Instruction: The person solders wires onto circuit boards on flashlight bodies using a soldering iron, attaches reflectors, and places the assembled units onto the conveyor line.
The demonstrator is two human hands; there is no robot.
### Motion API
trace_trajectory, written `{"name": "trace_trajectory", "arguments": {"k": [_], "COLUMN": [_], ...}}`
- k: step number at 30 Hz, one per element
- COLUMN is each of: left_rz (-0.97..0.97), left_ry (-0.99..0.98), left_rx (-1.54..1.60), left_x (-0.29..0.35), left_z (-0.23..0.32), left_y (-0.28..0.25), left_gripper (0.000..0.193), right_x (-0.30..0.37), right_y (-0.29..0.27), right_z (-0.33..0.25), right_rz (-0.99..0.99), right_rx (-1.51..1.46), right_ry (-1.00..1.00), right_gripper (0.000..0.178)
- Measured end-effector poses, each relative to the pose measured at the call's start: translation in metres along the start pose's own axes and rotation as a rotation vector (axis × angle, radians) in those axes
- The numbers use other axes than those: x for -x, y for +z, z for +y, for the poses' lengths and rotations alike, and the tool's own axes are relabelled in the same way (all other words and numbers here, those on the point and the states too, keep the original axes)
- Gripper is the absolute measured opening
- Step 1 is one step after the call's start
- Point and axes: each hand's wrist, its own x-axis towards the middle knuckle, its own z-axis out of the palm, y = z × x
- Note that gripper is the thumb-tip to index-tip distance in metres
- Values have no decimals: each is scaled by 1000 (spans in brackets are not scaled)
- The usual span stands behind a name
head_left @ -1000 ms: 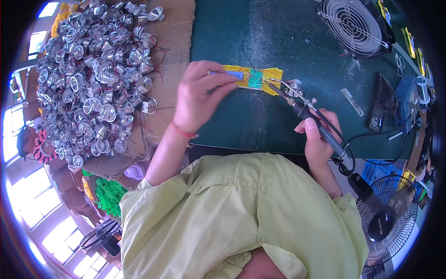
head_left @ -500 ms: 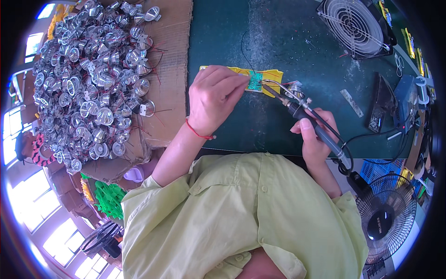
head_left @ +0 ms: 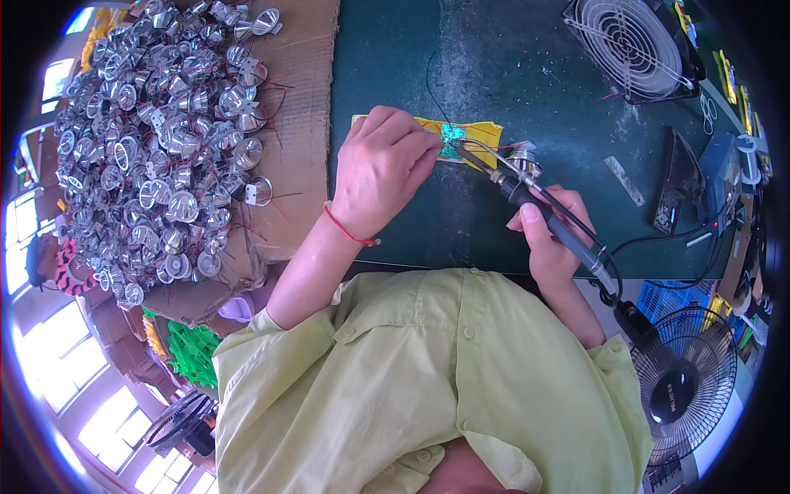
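Observation:
A small green circuit board lies on a yellow plastic piece on the bench. My left hand is closed in a pinch at the board's left edge; what its fingertips hold is hidden. In my right hand is a soldering iron with a thin metal tube along its side. The iron's tip reaches the lower right part of the board. Thin wires run across the yellow piece, and a silver reflector lamp sits just to its right.
A large heap of silver reflector lamps with wires covers the cardboard on the left. A round fan with a guard stands far right. Nearer are a metal strip, a dark tray, cables and a black desk fan.
The soldering iron and my right hand have shifted slightly left, with the tip closer to the board's middle. My left hand keeps its pinch in nearly the same place.

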Motion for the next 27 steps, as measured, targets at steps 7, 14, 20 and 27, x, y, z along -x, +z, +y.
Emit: {"name": "trace_trajectory", "arguments": {"k": [7, 14, 20, 27], "left_rz": [-15, 19, 0, -15], "left_ry": [-7, 13, 1, 1], "left_rx": [7, 24, 31, 18], "left_x": [-1, 0, 0, -2], "left_z": [-2, -6, -5, -3], "left_y": [-1, 3, 2, -1], "left_gripper": [13, 9, 8, 9], "right_x": [0, 3, 3, 6], "right_y": [1, -5, -12, -17], "right_z": [2, 1, -2, -2], "right_rz": [-2, 36, 67, 93], "right_rx": [8, 2, -57, -53], "right_ry": [16, -15, -62, -37], "right_gripper": [18, 19, 18, 18]}}
